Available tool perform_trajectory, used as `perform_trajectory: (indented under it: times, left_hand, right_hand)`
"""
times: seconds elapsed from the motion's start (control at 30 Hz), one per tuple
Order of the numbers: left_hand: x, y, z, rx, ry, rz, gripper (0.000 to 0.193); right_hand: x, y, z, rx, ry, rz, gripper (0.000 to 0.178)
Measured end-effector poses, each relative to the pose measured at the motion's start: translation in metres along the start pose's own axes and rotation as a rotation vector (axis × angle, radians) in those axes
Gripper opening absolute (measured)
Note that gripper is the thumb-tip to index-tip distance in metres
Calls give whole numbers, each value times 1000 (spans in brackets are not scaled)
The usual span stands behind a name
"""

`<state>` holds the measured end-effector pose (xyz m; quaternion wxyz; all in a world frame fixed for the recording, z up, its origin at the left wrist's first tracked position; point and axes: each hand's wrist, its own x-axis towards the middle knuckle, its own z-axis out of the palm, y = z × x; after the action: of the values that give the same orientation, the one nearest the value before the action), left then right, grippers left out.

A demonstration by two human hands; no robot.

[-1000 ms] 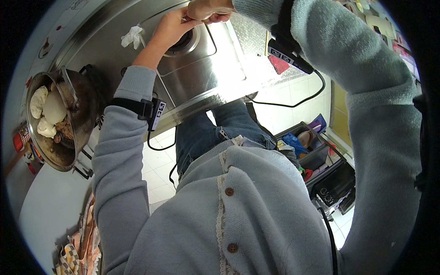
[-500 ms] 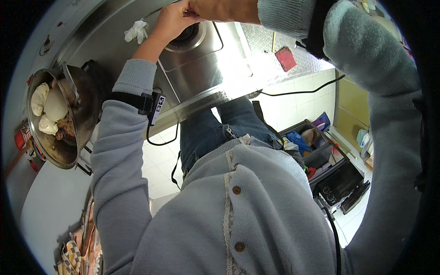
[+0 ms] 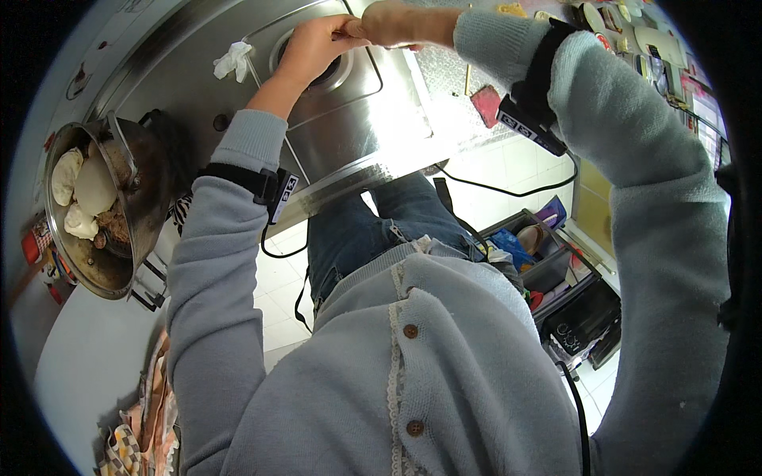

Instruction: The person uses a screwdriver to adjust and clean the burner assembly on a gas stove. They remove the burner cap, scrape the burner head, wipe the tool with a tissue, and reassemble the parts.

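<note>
- Steel stove top (image 3: 341, 139) is largest, at upper ctr, under both hands.
- Metal pot (image 3: 111, 272) stands at far L, w/ pale pieces (image 3: 94, 186) of food inside; well apart from hands.
- Burner (image 3: 328, 74) is set in the stove top, partly hidden below L hand.
- R hand (image 3: 389, 24) — fingers curled in, meeting the other hand; what it grips, I cannot tell.
- L hand (image 3: 316, 44) — fingertips bent together, touching R hand; cannot tell if smth is b/w them.
- White crumpled piece (image 3: 232, 61) lies on the steel, L of burner.
- Red piece (image 3: 485, 105) lies R of stove.
</note>
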<state>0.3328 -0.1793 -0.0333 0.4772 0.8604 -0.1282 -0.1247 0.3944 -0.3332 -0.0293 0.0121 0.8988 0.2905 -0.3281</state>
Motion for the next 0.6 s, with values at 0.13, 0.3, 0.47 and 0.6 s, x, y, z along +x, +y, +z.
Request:
perform_trajectory:
  times: [0.13, 0.3, 0.47, 0.6]
  left_hand:
    - [13, -9, -5, -120, -48, -86, 23]
    - [21, -36, 1, -447, -53, 46, 18]
    - [17, -33, 1, -344, -115, 36, 25]
    - [7, -19, -8, -89, -95, -32, 28]
  right_hand:
    - [-8, -5, -31, -163, 62, -195, 40]
    - [0, -4, -35, -473, 149, -267, 24]
    - [16, -5, -18, -514, 268, -473, 13]
    - [-7, -4, -6, -398, 259, -347, 9]
